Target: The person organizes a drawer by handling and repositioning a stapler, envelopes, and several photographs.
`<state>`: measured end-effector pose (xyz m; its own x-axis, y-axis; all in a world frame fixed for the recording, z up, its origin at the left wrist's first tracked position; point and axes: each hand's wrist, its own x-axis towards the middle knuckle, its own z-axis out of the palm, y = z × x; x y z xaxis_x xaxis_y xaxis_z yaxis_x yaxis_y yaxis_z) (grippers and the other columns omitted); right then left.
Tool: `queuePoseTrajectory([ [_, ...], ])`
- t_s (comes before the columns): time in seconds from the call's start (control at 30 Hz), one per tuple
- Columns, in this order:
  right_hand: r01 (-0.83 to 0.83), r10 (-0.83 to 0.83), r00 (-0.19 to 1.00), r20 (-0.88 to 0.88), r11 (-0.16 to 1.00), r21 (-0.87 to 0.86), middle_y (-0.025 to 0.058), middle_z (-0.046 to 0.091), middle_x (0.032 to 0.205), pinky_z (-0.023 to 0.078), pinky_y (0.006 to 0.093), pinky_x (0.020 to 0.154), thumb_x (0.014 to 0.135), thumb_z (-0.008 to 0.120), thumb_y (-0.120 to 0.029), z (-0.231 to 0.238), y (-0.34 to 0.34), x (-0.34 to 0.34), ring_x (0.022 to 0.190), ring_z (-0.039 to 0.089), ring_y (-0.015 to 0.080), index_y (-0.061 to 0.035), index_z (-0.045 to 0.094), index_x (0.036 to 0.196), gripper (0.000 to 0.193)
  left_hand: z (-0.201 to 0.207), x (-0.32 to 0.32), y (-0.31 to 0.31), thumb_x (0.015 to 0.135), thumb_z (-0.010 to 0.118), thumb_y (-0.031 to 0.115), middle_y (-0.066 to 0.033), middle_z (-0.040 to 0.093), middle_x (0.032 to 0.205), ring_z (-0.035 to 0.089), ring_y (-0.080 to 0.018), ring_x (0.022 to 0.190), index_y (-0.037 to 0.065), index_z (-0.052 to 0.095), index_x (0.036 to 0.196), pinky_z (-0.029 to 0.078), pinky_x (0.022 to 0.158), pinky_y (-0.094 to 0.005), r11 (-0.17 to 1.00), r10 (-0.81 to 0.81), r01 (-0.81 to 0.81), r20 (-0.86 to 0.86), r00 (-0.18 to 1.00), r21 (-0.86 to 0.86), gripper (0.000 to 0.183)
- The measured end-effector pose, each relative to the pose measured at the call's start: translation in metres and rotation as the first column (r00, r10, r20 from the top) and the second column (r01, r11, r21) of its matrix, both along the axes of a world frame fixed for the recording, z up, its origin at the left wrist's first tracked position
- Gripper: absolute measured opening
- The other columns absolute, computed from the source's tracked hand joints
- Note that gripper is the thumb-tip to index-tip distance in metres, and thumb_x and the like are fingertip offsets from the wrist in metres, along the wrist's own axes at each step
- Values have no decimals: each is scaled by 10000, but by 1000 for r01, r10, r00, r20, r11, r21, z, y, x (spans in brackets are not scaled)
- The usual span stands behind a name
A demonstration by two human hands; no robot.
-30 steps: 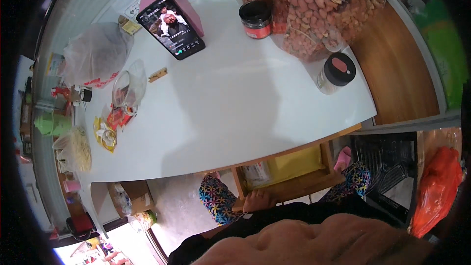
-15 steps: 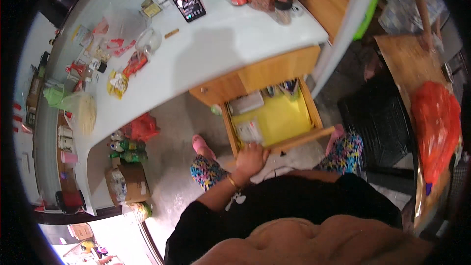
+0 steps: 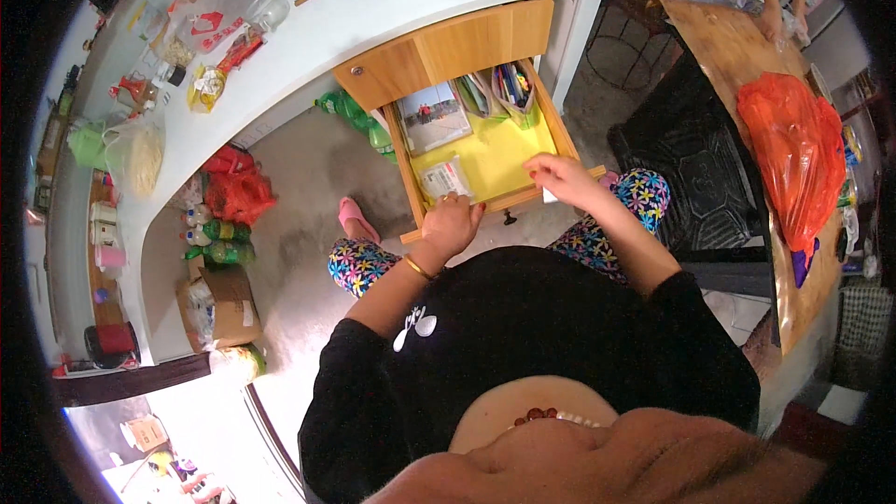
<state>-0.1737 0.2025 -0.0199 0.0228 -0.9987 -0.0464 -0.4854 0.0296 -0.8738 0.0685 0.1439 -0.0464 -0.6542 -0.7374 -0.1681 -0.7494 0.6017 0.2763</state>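
Both the left hand (image 3: 452,225) and the right hand (image 3: 563,179) are at the pulled-out drawer (image 3: 509,202), below the front edge of the tabletop (image 3: 401,0). The left lies over the left part of the drawer's front edge, fingers bent; whether it grips the wood, I cannot tell. The right is half curled at the front right corner, a small white thing (image 3: 549,195) showing under it, perhaps held or not. Inside, a clear packet (image 3: 446,180) lies front left, a picture-covered booklet (image 3: 436,119) back left, a pen holder (image 3: 513,91) back right.
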Motion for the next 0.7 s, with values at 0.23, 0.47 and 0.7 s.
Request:
queuePoseTrajectory([
  [0.23, -34, 30, 983, -183, 999, -20, 151, 625, 769, 470, 322, 609, 819, 545, -156, -38, -12, 9, 680, 611, 243, -45, 581, 1020, 232, 9, 3, 8, 889, 387, 411, -216, 575, 915, 556, -364, 881, -28, 570, 928, 455, 779, -432, 993, -69, 66, 27, 997, 97, 478],
  [0.47, -22, 82, 960, -266, 975, 223, 173, 629, 878, 470, 369, 717, 801, 558, -246, -43, -3, 12, 809, 609, 301, -42, 579, 1037, 314, 7, 3, -10, 876, 389, 429, -234, 606, 817, 586, -363, 836, -37, 597, 858, 461, 768, -422, 903, -339, 312, 44, 940, 295, 511],
  [0.7, 19, 78, 946, -315, 955, 295, 166, 634, 847, 473, 364, 701, 797, 541, -280, -44, 0, 12, 772, 616, 296, -49, 581, 1045, 341, -6, -19, -46, 799, 505, 360, -238, 595, 963, 570, -370, 928, -41, 574, 964, 448, 815, -444, 995, 96, -99, 116, 989, 25, 439],
])
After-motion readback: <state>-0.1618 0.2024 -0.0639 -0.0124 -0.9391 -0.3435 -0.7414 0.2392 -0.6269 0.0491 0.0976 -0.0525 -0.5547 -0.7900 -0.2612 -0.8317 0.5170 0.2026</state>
